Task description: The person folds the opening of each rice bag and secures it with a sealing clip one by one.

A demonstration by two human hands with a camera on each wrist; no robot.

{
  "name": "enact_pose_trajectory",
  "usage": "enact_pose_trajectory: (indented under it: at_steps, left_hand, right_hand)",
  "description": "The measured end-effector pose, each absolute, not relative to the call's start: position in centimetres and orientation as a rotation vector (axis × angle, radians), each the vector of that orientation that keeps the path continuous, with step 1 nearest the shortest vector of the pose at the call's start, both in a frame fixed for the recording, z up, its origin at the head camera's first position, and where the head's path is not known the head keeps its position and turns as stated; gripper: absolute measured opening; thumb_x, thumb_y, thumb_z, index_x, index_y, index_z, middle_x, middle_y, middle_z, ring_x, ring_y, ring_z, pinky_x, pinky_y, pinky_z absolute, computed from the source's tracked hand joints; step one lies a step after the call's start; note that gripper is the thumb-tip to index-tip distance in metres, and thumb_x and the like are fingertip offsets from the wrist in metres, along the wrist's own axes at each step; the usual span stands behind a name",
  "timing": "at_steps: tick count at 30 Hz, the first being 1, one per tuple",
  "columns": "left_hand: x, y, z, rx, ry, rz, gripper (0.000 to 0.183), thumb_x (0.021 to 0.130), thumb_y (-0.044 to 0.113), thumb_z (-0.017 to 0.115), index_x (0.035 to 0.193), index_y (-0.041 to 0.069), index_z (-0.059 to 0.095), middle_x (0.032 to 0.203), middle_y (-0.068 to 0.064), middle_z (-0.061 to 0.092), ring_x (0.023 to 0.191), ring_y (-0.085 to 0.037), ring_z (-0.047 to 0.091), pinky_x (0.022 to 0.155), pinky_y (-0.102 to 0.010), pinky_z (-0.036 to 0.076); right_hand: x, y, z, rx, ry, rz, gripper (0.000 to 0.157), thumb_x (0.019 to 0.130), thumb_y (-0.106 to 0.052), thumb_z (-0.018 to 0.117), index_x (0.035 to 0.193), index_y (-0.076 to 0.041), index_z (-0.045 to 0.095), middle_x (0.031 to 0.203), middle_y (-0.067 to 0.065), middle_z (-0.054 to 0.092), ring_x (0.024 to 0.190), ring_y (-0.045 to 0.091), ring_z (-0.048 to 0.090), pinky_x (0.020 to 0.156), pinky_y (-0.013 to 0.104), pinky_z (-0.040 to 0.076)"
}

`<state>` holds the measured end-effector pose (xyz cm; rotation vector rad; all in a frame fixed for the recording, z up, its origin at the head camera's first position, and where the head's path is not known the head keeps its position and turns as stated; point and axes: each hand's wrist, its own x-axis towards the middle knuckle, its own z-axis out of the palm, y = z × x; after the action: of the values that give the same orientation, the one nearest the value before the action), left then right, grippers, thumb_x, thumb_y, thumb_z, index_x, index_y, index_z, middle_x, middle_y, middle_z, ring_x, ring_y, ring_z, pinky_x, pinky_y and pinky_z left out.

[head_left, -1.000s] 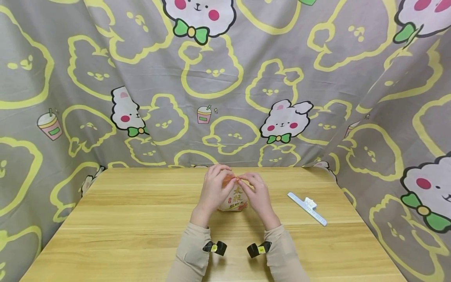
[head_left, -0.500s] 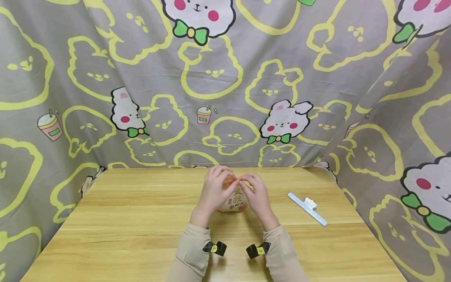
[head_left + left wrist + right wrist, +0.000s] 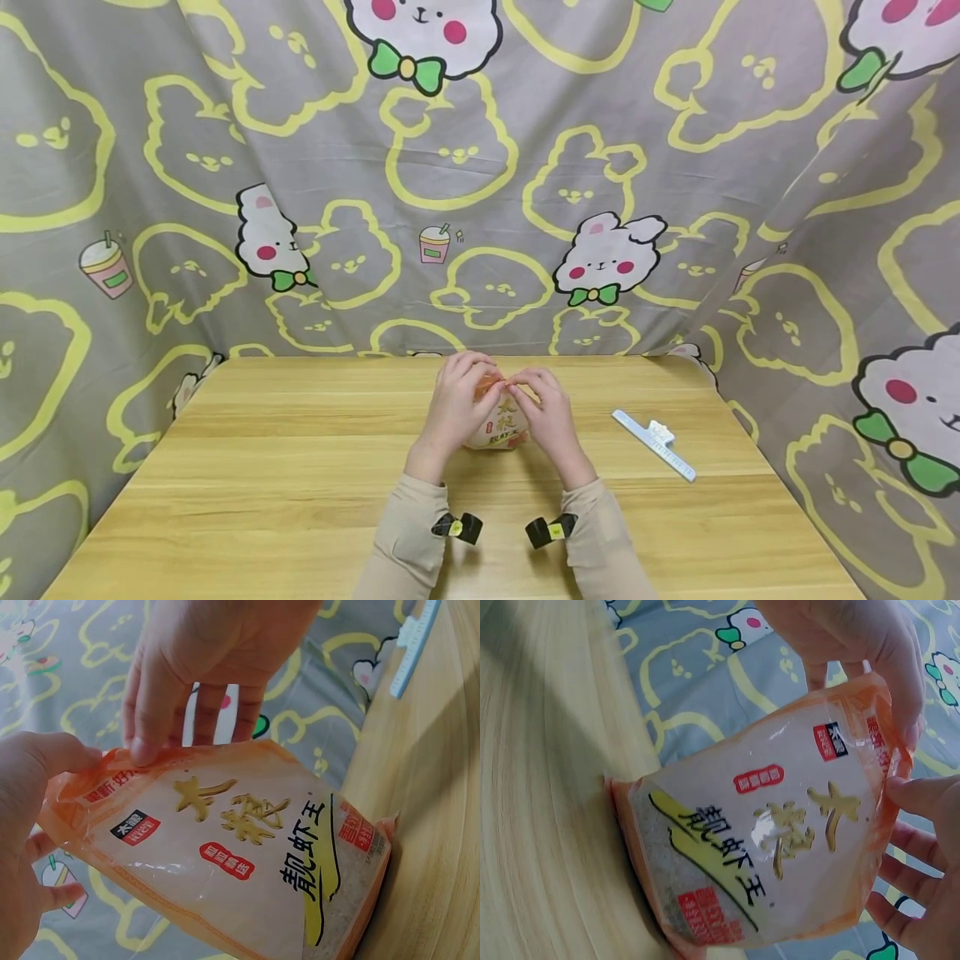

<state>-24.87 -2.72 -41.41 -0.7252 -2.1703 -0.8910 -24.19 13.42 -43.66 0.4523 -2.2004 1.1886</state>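
A plastic bag of rice [image 3: 498, 432], orange-edged with gold and black lettering, stands upright on the table at the far middle. Pale grains [image 3: 656, 847] show through its lower part in the right wrist view. My left hand [image 3: 457, 398] pinches the folded orange top edge from the left, thumb in front. From the other side my right hand [image 3: 550, 410] pinches that same edge, its thumb close to the left thumb. In the left wrist view the right hand's fingers [image 3: 150, 724] reach behind the crumpled top.
A pale blue bar-shaped sealing clip [image 3: 654, 446] with ruler-like marks lies on the wooden table [image 3: 285, 467], right of the bag. A grey cartoon-print curtain [image 3: 495, 217] hangs behind the table and along both sides. Each sleeve carries a black wrist camera [image 3: 468, 528].
Both hands stay at the bag's top edge with only slight finger movement. The bag and the clip keep their places.
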Motion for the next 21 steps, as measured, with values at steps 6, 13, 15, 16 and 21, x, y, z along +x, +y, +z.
enact_pose_trajectory:
  at_steps: [6,13,15,16,21]
  left_hand:
    - [-24.8,-2.7,-41.3,-0.729,-2.168,-0.875,0.004,0.086,0.014,0.072,0.089,0.012,0.07,0.106,-0.003,0.067,0.109,-0.025,0.056,0.101,-0.046,0.043]
    - [-24.7,-2.7,-41.3,-0.728,-2.191,-0.876,0.005,0.088,0.016,0.071,0.09,0.012,0.069,0.108,-0.003,0.067,0.111,-0.026,0.056,0.102,-0.046,0.042]
    - [-24.7,-2.7,-41.2,-0.728,-2.198,-0.876,0.006,0.089,0.017,0.071,0.09,0.011,0.069,0.108,-0.003,0.067,0.112,-0.026,0.055,0.103,-0.046,0.042]
    - [-24.7,-2.7,-41.2,-0.729,-2.198,-0.875,0.006,0.089,0.017,0.071,0.091,0.011,0.069,0.108,-0.003,0.067,0.112,-0.026,0.055,0.103,-0.047,0.042]
    - [-24.6,-2.8,-41.2,-0.728,-2.205,-0.879,0.007,0.089,0.017,0.07,0.091,0.011,0.069,0.108,-0.003,0.067,0.113,-0.026,0.055,0.103,-0.047,0.042]
  right_hand:
    - [-24.2,13.8,-43.8,0.429,-2.247,1.213,0.008,0.086,-0.008,0.071,0.093,-0.006,0.072,0.103,0.013,0.067,0.101,0.03,0.064,0.09,0.049,0.052]
    - [-24.5,14.6,-44.1,0.374,-2.323,1.244,0.011,0.087,-0.013,0.071,0.096,-0.005,0.072,0.107,0.014,0.067,0.106,0.032,0.062,0.095,0.051,0.049]
    - [-24.6,15.0,-44.2,0.371,-2.34,1.246,0.012,0.087,-0.013,0.071,0.095,-0.005,0.072,0.108,0.015,0.066,0.107,0.032,0.062,0.096,0.051,0.049]
    - [-24.6,15.1,-44.3,0.367,-2.35,1.25,0.012,0.087,-0.013,0.071,0.095,-0.004,0.072,0.108,0.015,0.066,0.108,0.032,0.061,0.097,0.051,0.048]
    - [-24.8,16.1,-44.4,0.331,-2.424,1.257,0.013,0.087,-0.016,0.071,0.095,-0.006,0.073,0.109,0.015,0.066,0.109,0.033,0.061,0.093,0.053,0.05]
